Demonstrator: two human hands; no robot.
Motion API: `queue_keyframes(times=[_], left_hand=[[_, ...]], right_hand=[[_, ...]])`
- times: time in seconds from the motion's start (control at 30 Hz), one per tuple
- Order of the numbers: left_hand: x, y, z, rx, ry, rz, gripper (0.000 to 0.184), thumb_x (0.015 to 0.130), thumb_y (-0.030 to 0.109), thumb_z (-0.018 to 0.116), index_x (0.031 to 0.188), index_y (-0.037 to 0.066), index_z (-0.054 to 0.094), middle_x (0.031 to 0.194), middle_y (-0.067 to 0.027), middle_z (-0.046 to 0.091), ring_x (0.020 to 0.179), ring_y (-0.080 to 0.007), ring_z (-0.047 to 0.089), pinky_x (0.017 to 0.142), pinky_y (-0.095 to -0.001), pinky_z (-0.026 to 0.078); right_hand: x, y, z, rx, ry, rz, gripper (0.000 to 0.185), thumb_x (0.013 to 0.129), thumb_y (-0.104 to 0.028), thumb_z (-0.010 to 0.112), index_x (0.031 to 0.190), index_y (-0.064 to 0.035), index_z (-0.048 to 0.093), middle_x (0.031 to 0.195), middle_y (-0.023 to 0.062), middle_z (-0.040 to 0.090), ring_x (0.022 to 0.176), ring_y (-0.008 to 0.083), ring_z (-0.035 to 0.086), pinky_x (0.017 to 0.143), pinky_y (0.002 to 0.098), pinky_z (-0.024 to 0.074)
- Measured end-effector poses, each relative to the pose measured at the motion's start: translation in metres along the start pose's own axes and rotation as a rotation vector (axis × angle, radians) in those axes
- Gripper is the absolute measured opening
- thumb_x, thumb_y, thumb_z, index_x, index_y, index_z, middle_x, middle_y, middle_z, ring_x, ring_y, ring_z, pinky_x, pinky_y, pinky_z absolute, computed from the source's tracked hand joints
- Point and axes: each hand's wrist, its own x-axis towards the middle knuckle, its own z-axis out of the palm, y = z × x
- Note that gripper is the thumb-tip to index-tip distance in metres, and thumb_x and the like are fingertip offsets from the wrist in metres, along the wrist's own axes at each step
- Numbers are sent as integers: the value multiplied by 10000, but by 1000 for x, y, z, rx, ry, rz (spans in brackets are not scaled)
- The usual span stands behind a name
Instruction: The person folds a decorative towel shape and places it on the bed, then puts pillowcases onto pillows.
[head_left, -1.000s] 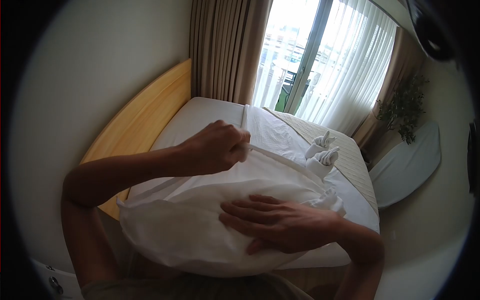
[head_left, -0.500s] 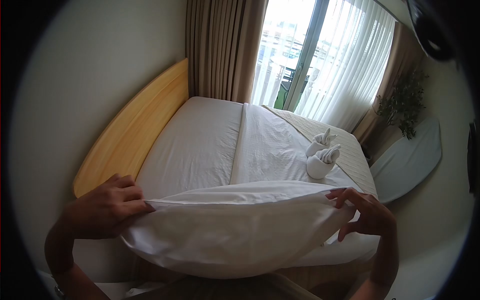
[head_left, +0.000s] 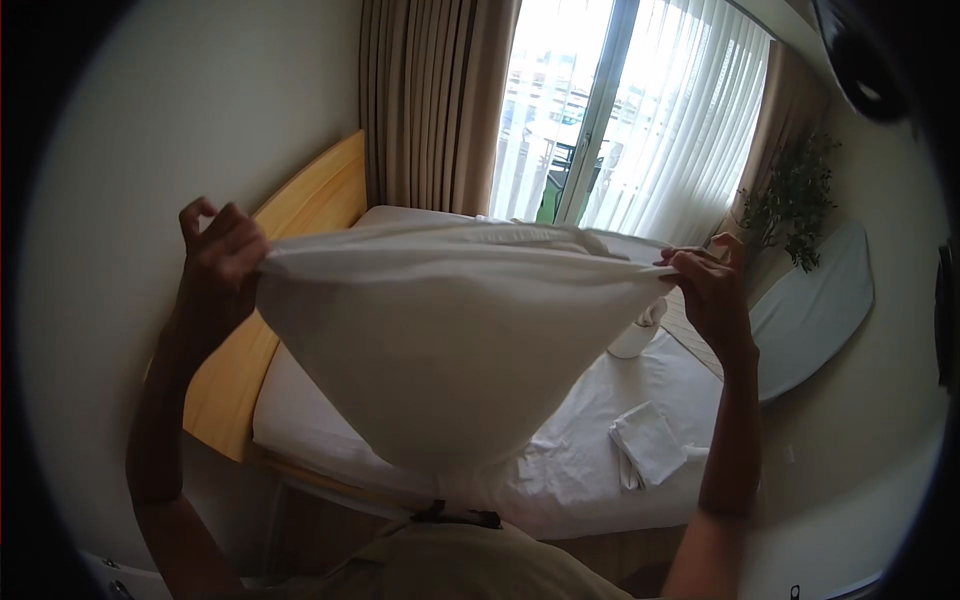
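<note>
A white pillow in a white case (head_left: 430, 350) hangs in the air over the bed, its upper edge stretched between both hands. My left hand (head_left: 225, 250) grips the upper left corner with its fingers closed on the fabric. At the upper right corner, my right hand (head_left: 705, 275) pinches the cloth. The bed (head_left: 570, 470) below has a white sheet. Partly behind the pillow's right side stands a rolled white towel (head_left: 632, 340). A folded white cloth (head_left: 650, 445) lies on the sheet near the right forearm.
A wooden headboard (head_left: 225, 395) curves along the left wall. Brown curtains (head_left: 430, 110) and sheer curtains (head_left: 690, 130) flank a glass door at the back. On the right are a leafy plant (head_left: 795, 205) and a cloth-covered board (head_left: 820, 310).
Both hands have risen, lifting the pillow off the near side of the bed. The folded cloth and the bed's near edge have come into view.
</note>
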Motion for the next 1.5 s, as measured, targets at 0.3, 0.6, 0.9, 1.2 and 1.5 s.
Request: queue_keyframes(times=[0.3,0.6,0.9,1.2,1.5], left_hand=[[141,-46,19,214,141,121,57,705,35,641,710,80,606,745,13,561,940,-126,521,984,-404,235],[221,188,268,-202,9,292,106,755,283,670,778,180,675,1054,63,595,1135,-139,437,1041,-510,220],[-149,343,379,-682,-743,-164,558,931,539,273,1439,312,226,1525,-97,67,1387,-383,-49,1015,-664,-63],[-181,355,360,-1198,-620,-282,563,892,526,400,1408,321,305,1508,-42,185,1390,-369,43,1045,-653,-21],[-282,183,412,-244,-757,-971,467,909,488,407,1357,360,400,1490,-21,246,1324,-498,146,978,-725,55]], right_hand=[[-62,-73,-7,197,6,238,156,733,-151,700,670,-99,568,554,-3,535,710,192,489,754,357,240],[-261,-119,108,383,-173,884,207,788,-170,654,658,-48,548,593,54,490,715,200,498,757,353,263],[-475,-126,260,154,-536,1696,238,850,-341,576,855,-106,612,836,81,608,886,263,538,789,456,366],[-200,-148,402,231,-302,632,366,948,-299,415,1256,-125,506,1398,85,396,1331,307,281,1086,501,132],[-289,-137,407,-225,-497,999,461,970,-382,274,1377,-204,395,1495,35,233,1359,444,105,1041,643,20]])
